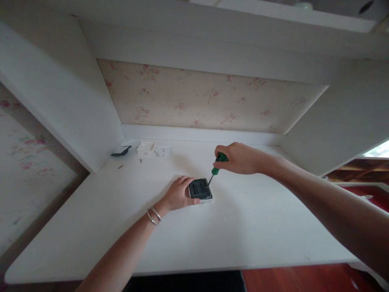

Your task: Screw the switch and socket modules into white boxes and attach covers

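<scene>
My left hand [181, 194] grips a square black wall socket [199, 188] by its left side, thumb along the near edge and fingers at the far edge. The socket lies face up on the white desk, with a white base showing under its near side. In my right hand [232, 158] is a screwdriver [215, 170] with a green handle, held in closed fingers. Its metal shaft slants down to the left, and the tip meets the socket's right edge. Whether the tip sits in a screw is too small to tell.
Toward the desk's [261, 227] back left lie a dark plate-like piece [122, 151], a white square box [146, 147] and a flat white frame [163, 151]. Two small brown bits lie in front of them. Cabinet panels [54, 81] enclose the sides; a shelf hangs above.
</scene>
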Motion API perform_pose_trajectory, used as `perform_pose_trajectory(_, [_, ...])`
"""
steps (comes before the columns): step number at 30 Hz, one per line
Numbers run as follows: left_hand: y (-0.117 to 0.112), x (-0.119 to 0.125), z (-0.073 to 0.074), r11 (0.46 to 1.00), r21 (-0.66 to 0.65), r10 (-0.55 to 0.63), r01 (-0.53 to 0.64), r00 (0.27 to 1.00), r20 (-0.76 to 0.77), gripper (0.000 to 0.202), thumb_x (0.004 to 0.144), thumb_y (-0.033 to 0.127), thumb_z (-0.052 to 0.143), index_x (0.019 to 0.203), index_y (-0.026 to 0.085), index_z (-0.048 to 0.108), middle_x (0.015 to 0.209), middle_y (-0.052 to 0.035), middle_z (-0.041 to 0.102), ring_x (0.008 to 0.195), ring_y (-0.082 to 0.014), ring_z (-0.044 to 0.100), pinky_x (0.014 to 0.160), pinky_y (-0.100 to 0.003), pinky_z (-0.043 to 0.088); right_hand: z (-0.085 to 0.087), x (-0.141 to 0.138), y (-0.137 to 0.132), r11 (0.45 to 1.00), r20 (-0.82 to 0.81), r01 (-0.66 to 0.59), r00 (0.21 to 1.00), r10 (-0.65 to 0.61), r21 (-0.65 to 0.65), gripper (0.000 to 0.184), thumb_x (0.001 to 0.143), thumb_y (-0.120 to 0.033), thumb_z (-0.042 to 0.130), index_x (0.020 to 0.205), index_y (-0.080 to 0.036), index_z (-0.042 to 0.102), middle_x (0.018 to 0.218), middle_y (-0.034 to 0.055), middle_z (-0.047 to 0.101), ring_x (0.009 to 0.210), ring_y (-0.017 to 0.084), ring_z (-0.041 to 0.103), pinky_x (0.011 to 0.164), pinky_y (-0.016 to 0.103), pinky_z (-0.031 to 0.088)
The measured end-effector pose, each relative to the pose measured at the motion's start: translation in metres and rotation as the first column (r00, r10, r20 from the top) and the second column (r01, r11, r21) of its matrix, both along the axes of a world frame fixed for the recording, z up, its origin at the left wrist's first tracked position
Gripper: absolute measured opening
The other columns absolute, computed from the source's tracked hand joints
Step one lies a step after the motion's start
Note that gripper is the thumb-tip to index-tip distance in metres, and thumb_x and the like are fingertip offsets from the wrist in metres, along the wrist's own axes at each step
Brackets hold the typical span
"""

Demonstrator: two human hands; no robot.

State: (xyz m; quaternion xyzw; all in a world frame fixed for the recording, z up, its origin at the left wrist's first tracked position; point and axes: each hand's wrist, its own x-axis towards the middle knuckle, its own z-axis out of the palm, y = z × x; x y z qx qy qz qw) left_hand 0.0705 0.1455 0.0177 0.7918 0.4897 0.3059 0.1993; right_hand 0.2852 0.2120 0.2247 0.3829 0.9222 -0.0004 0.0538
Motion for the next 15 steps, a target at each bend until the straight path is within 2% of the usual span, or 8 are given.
perform_pose_trajectory(8, [-0.0018,0.0016,0.0018,1.000,-0.001,0.005,-0.005,1.000,0.005,0.080,0.062,0.058,0.073,0.128,0.023,0.046,0.123,-0.0094,0.051,0.114,-0.0289,0.047,0.099,-0.043,0.038,-0.0032,0.0012,0.0007,1.000,-0.023,-0.009,1.000,0.009,0.001,0.037,0.083,-0.054,0.046,0.094,-0.021,0.058,0.070,0.0057,0.063,0.061,0.017,0.053,0.053,0.025,0.030])
perform_pose_trajectory(15, [-0.0019,0.0023,0.0005,1.000,0.006,-0.005,0.005,1.000,-0.017,0.088,0.058,0.058,0.076,0.131,0.021,0.043,0.124,-0.0111,0.049,0.116,-0.0308,0.044,0.101,-0.044,0.035,0.0019,-0.0001,-0.0009,1.000,-0.008,-0.015,1.000,0.015,-0.008,0.037,0.084,-0.053,0.046,0.095,-0.020,0.059,0.074,0.0064,0.065,0.064,0.018,0.055,0.054,0.026,0.031])
